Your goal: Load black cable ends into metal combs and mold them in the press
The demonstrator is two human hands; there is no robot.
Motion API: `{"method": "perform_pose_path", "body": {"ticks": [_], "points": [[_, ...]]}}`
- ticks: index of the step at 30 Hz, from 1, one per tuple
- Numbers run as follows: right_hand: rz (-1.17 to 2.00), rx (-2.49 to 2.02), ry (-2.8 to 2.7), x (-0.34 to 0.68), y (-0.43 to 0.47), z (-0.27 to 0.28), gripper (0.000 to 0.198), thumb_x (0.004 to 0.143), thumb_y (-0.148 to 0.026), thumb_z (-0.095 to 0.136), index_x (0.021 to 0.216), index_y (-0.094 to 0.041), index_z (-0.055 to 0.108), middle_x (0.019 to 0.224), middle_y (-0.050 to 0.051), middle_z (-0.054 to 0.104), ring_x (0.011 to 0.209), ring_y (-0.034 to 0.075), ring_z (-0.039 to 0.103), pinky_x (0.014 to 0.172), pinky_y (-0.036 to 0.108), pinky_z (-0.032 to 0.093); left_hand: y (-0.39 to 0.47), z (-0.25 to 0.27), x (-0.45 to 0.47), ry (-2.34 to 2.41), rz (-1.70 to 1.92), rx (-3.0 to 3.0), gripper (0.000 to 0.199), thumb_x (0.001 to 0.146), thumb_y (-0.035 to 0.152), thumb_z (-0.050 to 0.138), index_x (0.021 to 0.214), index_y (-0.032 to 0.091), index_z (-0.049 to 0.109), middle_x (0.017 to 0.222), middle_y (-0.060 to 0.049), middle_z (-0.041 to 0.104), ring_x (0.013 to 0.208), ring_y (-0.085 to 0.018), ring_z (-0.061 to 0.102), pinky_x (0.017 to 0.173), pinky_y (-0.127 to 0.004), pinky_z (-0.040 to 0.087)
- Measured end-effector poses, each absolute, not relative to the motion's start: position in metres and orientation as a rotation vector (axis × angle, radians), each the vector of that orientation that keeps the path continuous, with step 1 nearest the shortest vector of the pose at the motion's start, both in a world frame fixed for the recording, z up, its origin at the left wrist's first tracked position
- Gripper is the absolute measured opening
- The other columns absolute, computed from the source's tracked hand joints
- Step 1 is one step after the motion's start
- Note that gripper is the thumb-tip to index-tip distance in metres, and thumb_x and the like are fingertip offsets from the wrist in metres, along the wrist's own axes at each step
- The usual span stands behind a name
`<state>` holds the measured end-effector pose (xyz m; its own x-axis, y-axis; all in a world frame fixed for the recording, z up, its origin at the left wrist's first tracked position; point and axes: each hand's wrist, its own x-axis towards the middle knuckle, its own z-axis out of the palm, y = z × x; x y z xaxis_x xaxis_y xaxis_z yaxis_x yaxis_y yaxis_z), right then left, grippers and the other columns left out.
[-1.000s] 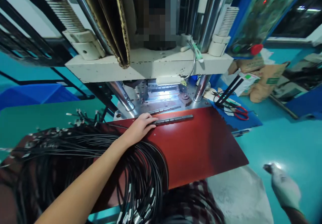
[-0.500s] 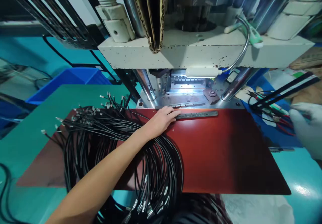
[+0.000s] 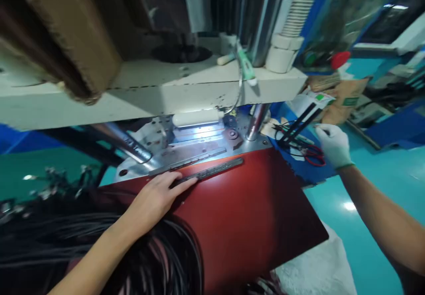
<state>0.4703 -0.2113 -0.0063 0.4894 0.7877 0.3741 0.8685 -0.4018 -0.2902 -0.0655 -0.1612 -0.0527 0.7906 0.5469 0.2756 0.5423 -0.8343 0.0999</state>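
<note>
My bare left hand (image 3: 162, 191) lies over the left end of a slotted dark metal bar (image 3: 219, 168), thumb and fingers closed about it. The bar rests on a red-brown board (image 3: 229, 211). Just behind it lies a thinner metal strip (image 3: 199, 157) along the press's steel base. Over at the right, my right hand (image 3: 334, 145) wears a white glove. Its fingers are curled together in the air beside the blue tool tray; whatever they hold, if anything, is too small to make out. Black cables (image 3: 159, 246) with metal ends lie under and beside my left forearm.
A press with a cream-coloured plate (image 3: 199, 93) and steel posts (image 3: 257, 120) stands ahead, lit by a white lamp (image 3: 195, 118). Cardboard (image 3: 73, 34) hangs at upper left. Red-handled pliers (image 3: 314, 155) and black upright bars (image 3: 299, 122) sit on the blue tray (image 3: 303, 173).
The view has swung to the right, bringing my gloved right hand and forearm fully into sight. My left hand stays on the slotted metal bar.
</note>
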Motion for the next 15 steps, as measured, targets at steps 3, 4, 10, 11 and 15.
{"method": "perform_pose_path", "body": {"ticks": [3, 4, 10, 11, 15], "points": [[-0.22, -2.273, -1.398, 0.488, -0.199, -0.006, 0.033, 0.087, -0.035, 0.048, 0.1, -0.014, 0.07, 0.109, 0.013, 0.07, 0.1, 0.023, 0.061, 0.086, 0.03, 0.045, -0.159, -0.056, -0.067, 0.868, 0.493, 3.029, 0.042, 0.094, 0.018, 0.038, 0.128, 0.031, 0.06, 0.109, -0.009, 0.063, 0.097, -0.023, 0.063, 0.08, -0.037, 0.055], [-0.207, -2.262, -1.416, 0.492, -0.194, -0.006, 0.032, 0.086, -0.033, 0.049, 0.101, -0.014, 0.071, 0.108, 0.012, 0.071, 0.099, 0.023, 0.062, 0.086, 0.031, 0.046, -0.158, -0.055, -0.066, 0.858, 0.503, 3.046, 0.04, 0.094, 0.019, 0.039, 0.125, 0.029, 0.062, 0.109, -0.01, 0.064, 0.096, -0.024, 0.064, 0.079, -0.037, 0.055], [-0.072, -2.197, -1.611, 0.487, -0.172, -0.008, 0.027, 0.082, -0.027, 0.054, 0.095, -0.013, 0.073, 0.096, 0.009, 0.073, 0.087, 0.021, 0.064, 0.082, 0.03, 0.048, -0.159, -0.051, -0.059, 0.928, 0.562, 2.998, 0.03, 0.096, 0.032, 0.042, 0.111, 0.023, 0.066, 0.106, -0.009, 0.069, 0.091, -0.024, 0.068, 0.077, -0.035, 0.057], [-0.047, -2.195, -1.643, 0.484, -0.171, -0.009, 0.027, 0.082, -0.028, 0.056, 0.095, -0.013, 0.073, 0.096, 0.009, 0.073, 0.087, 0.021, 0.065, 0.081, 0.029, 0.049, -0.159, -0.051, -0.058, 0.955, 0.578, 2.97, 0.03, 0.096, 0.035, 0.043, 0.111, 0.022, 0.065, 0.105, -0.009, 0.069, 0.092, -0.024, 0.068, 0.078, -0.035, 0.057], [0.032, -2.256, -1.702, 0.476, -0.177, -0.016, 0.028, 0.078, -0.036, 0.064, 0.095, -0.016, 0.074, 0.09, 0.006, 0.074, 0.079, 0.02, 0.066, 0.071, 0.027, 0.05, -0.158, -0.05, -0.055, 0.959, 0.59, 2.899, 0.028, 0.095, 0.037, 0.044, 0.114, 0.022, 0.059, 0.107, -0.008, 0.068, 0.095, -0.023, 0.066, 0.082, -0.034, 0.055]]}}
